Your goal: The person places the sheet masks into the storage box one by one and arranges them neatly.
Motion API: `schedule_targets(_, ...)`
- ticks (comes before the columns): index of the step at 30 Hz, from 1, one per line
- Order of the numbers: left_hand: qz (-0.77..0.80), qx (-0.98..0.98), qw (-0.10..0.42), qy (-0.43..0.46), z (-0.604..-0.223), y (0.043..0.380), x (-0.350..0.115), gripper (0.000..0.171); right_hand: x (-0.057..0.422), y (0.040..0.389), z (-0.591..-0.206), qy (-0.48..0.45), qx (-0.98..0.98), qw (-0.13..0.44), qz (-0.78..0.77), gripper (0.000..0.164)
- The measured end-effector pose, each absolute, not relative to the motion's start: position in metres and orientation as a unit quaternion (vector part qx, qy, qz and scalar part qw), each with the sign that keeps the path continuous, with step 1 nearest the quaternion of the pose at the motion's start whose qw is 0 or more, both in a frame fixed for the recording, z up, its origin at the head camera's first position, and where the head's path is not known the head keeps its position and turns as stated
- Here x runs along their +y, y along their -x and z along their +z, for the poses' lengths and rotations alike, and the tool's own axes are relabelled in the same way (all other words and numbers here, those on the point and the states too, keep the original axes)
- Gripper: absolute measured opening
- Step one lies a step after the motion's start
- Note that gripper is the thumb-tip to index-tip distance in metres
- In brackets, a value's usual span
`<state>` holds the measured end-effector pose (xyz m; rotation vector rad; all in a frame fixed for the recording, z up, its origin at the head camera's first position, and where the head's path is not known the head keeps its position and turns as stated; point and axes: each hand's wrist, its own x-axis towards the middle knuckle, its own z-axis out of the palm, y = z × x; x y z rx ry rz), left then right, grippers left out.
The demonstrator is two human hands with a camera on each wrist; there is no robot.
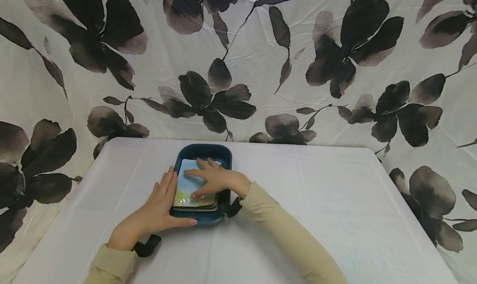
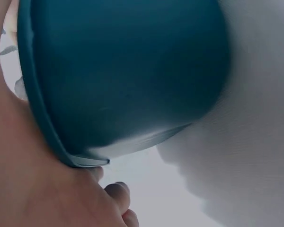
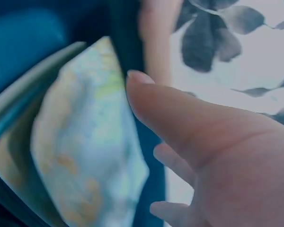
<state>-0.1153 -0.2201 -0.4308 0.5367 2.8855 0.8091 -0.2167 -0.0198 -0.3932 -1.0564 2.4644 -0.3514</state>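
Observation:
A dark blue plastic tub (image 1: 210, 150) with rounded corners stands near the table's far edge. Inside lies a small stack of thin books, the top book (image 1: 189, 185) showing a light blue cover with yellow-green at its near end. My left hand (image 1: 153, 209) rests against the tub's left side, fingers straight along the rim and thumb stretched across the near left corner. In the left wrist view the tub's outer wall (image 2: 132, 66) fills the middle. My right hand (image 1: 214, 179) is spread over the top book, fingers apart. The right wrist view shows the stack's edges (image 3: 23, 127) layered below the top cover.
A white cloth covers the table (image 1: 316, 209). Behind it hangs a white curtain (image 1: 268, 68) printed with dark flowers. Black wrist camera mounts sit under both wrists, the right one (image 1: 234, 207) beside the tub's right side.

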Motion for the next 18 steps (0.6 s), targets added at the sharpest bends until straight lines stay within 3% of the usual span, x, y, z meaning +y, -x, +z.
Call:
schedule_targets(5, 0.265, 0.947, 0.059, -0.171, -0.427, 0.113, -0.224, 0.140, 0.001, 0.214, -0.367, 0.402, 0.876, 0.188, -0.191, 0.076)
schedule_targets(9, 0.282, 0.941, 0.066, -0.173, -0.425, 0.113, -0.232, 0.125, 0.032, 0.207, -0.341, 0.405, 0.867, 0.142, -0.254, 0.079)
schedule_targets(13, 0.292, 0.937, 0.047, -0.186, -0.422, 0.115, -0.242, 0.100, 0.070, 0.198, -0.322, 0.384, 0.873, 0.046, -0.297, 0.077)
schedule_targets(18, 0.245, 0.947, -0.022, -0.206, -0.416, 0.119, -0.256, 0.084, 0.123, 0.185, -0.311, 0.353, 0.869, -0.117, -0.327, 0.068)
